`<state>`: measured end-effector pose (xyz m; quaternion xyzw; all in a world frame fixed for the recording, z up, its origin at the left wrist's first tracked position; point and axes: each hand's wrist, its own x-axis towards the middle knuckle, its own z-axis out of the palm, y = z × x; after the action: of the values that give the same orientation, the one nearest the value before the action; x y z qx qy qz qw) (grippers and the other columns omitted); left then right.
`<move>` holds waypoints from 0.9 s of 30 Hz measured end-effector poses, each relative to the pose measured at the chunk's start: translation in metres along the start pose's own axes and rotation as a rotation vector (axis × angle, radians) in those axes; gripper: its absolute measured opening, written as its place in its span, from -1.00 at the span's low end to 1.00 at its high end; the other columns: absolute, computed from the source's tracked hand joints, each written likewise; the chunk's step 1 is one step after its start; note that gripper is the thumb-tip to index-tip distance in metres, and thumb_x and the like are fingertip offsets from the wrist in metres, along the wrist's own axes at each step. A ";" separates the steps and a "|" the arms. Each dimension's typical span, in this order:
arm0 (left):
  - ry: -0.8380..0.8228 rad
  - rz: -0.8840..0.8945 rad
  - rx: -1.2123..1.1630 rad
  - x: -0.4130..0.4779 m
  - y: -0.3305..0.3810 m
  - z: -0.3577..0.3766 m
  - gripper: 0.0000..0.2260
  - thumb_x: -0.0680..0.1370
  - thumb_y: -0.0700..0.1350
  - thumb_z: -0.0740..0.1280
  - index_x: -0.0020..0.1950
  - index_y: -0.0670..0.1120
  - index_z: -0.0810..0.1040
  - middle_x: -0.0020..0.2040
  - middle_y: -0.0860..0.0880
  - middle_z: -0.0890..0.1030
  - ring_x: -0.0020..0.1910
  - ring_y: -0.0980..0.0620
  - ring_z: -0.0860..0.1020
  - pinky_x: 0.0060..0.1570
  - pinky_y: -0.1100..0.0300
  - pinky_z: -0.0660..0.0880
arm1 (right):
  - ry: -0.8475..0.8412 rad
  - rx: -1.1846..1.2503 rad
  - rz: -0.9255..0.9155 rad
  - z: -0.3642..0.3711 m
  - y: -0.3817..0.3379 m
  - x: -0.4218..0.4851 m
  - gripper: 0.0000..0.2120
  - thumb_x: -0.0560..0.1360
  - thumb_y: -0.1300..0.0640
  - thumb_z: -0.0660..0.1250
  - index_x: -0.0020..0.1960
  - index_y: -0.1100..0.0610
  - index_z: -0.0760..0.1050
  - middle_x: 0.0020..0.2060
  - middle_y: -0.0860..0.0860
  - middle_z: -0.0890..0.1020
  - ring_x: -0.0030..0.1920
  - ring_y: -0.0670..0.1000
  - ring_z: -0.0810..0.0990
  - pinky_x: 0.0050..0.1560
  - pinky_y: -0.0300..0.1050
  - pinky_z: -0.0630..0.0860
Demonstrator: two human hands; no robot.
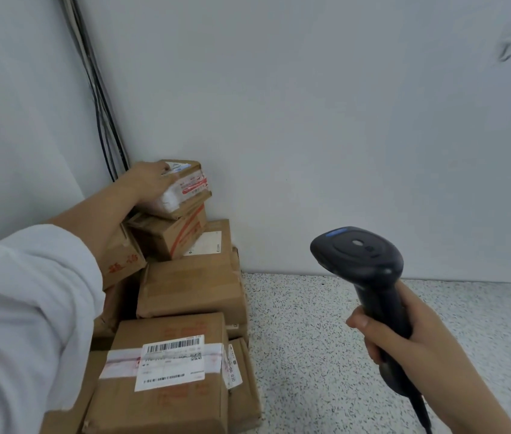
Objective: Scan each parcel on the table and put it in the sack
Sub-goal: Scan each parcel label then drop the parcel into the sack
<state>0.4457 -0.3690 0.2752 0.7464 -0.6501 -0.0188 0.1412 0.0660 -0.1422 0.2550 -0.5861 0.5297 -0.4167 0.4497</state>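
Brown taped parcels (pixel 185 289) stacked on table (pixel 341 324)

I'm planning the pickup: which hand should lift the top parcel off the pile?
Left. The left hand grips the top parcel, while the right hand is busy holding the scanner.

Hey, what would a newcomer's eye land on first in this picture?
The black scanner, gripped in the right hand at lower right above the speckled table, stands out first. Then the left hand, reaching to the wall corner and holding the top parcel of the brown pile, and the white barcode label on the nearest parcel.
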 end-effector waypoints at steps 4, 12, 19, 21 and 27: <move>-0.048 0.071 0.092 0.001 0.019 0.006 -0.51 0.61 0.09 0.17 0.42 -0.19 0.32 0.32 -0.28 0.43 0.27 -0.22 0.41 0.17 0.05 0.36 | 0.014 0.003 -0.012 -0.005 0.002 -0.003 -0.89 0.42 0.30 0.39 -0.10 0.23 0.47 -0.55 -0.03 0.49 -0.55 -0.10 0.41 -0.50 -0.38 0.37; -0.032 -0.078 0.125 0.012 0.018 0.027 -0.33 0.53 0.25 0.21 0.46 -0.18 0.23 0.34 -0.29 0.23 0.31 -0.29 0.27 0.29 -0.06 0.29 | 0.050 0.003 -0.013 -0.018 0.010 -0.007 -0.91 0.42 0.30 0.38 -0.10 0.23 0.48 -0.54 0.02 0.51 -0.53 -0.06 0.43 -0.47 -0.35 0.39; 0.131 -0.081 -0.171 0.008 0.000 0.015 -0.54 0.63 0.04 0.14 0.46 -0.15 0.20 0.32 -0.30 0.33 0.24 -0.27 0.40 0.18 -0.04 0.38 | 0.037 0.001 -0.006 -0.018 0.016 -0.003 -0.91 0.42 0.35 0.37 -0.11 0.26 0.48 -0.55 0.00 0.52 -0.54 -0.06 0.43 -0.48 -0.34 0.40; 0.307 -0.051 -0.209 0.004 -0.002 0.008 -0.65 0.64 -0.09 0.13 0.40 -0.18 0.25 0.26 -0.32 0.38 0.12 -0.29 0.46 0.03 -0.05 0.42 | 0.027 0.000 -0.006 -0.015 0.015 -0.001 -0.91 0.42 0.36 0.37 -0.12 0.26 0.48 -0.56 0.00 0.52 -0.55 -0.06 0.43 -0.48 -0.34 0.40; 0.450 0.055 -0.077 -0.003 -0.003 0.004 -0.79 0.62 -0.21 0.13 0.18 -0.24 0.46 0.32 -0.26 0.33 0.13 -0.27 0.44 0.02 -0.04 0.45 | 0.023 0.041 -0.001 -0.006 0.012 0.005 -0.81 0.37 0.22 0.45 -0.12 0.26 0.47 -0.56 -0.01 0.52 -0.56 -0.05 0.42 -0.49 -0.32 0.39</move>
<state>0.4477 -0.3663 0.2704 0.7079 -0.6210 0.1273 0.3115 0.0572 -0.1479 0.2451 -0.5724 0.5258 -0.4343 0.4553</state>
